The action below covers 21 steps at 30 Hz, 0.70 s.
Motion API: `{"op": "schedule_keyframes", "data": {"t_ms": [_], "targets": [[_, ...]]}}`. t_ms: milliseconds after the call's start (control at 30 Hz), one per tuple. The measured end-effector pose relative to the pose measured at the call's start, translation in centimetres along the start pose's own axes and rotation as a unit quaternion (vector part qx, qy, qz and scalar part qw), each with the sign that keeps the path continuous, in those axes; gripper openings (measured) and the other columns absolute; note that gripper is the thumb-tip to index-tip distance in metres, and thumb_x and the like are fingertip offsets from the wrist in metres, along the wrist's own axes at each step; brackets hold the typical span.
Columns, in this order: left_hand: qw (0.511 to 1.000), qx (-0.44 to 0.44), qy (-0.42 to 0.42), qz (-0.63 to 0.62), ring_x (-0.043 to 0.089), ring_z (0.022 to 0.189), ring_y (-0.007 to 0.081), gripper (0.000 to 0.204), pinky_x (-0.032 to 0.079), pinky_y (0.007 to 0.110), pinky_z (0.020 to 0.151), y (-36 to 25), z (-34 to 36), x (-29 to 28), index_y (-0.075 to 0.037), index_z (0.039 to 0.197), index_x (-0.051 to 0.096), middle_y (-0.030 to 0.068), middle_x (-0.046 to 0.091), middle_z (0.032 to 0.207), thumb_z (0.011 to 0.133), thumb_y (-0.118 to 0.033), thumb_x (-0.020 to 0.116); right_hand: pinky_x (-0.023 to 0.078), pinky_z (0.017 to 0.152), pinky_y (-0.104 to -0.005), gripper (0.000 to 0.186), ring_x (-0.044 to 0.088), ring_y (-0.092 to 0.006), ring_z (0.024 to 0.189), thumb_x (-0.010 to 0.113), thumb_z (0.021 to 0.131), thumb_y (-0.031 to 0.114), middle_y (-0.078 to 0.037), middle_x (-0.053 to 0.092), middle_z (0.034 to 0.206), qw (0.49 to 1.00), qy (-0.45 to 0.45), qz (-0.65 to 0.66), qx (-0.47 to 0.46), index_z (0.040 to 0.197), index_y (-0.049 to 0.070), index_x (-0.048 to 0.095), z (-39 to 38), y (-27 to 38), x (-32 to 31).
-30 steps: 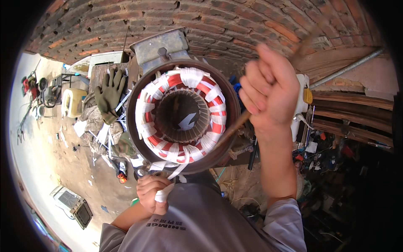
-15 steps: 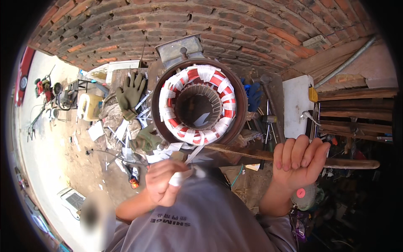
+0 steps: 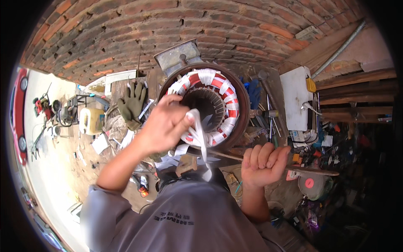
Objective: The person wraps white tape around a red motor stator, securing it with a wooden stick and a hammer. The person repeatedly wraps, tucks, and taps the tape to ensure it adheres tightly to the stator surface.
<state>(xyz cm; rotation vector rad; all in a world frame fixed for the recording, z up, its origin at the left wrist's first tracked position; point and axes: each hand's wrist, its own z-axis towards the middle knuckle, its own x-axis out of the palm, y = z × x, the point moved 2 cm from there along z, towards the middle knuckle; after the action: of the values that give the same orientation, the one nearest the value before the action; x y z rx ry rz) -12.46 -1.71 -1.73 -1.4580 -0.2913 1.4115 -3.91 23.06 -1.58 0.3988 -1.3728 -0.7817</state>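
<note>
A motor stator stands in front of me in a round, rusty housing (image 3: 242, 117). Its winding ring (image 3: 231, 103) is red and wrapped in white tape, around a slotted, hollow core (image 3: 219, 107). My left hand (image 3: 168, 124), somewhat blurred, covers the ring's left side, fingers closed on a white tape strip (image 3: 203, 147). The strip loops down in front of the ring toward my shirt. To the right, my right hand (image 3: 265, 164) is wrapped around a long brown wooden stick (image 3: 315, 171). The stick's far end reaches the housing's near edge.
Left of the housing lie a work glove (image 3: 133, 103) and a yellowish jug (image 3: 91, 121). On the right are a blue glove (image 3: 254, 93), a hammer (image 3: 270, 113) and a white panel (image 3: 294, 98). A brick wall (image 3: 235, 33) rises behind.
My left hand has moved up and forward onto the ring's left side, carrying the tape. My right hand and the stick have shifted left and slightly down.
</note>
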Motion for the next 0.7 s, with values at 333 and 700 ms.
{"op": "schedule_keyframes", "data": {"t_ms": [333, 700], "targets": [[0.990, 0.006, -0.129, -0.051, 0.061, 0.061, 0.0280, 0.032, 0.049, 0.038, 0.085, 0.2, -2.5, 1.4, -0.007, 0.069, 0.062, 0.0060, 0.059, 0.063, 0.097, -0.021, 0.057, 0.033, 0.047, -0.0315, 0.044, 0.029, -0.0137, 0.046, 0.025, 0.113, 0.034, -0.001, 0.038, 0.061, 0.996, -0.005, 0.039, 0.082, 0.077, 0.015, 0.039, 2.3, 0.7, 0.7], [0.999, 0.005, -0.044, 0.008, 0.062, 0.068, 0.0334, 0.034, 0.047, 0.045, 0.090, 0.3, -1.5, 0.5, -0.004, 0.078, 0.064, 0.0110, 0.059, 0.068, 0.103, -0.024, 0.051, 0.033, 0.044, -0.0332, 0.044, 0.029, -0.0137, 0.044, 0.027, 0.112, 0.031, -0.001, 0.038, 0.060, 0.998, -0.017, 0.011, 0.063, 0.072, 0.015, 0.037, 1.8, 1.6, 0.7]]}}
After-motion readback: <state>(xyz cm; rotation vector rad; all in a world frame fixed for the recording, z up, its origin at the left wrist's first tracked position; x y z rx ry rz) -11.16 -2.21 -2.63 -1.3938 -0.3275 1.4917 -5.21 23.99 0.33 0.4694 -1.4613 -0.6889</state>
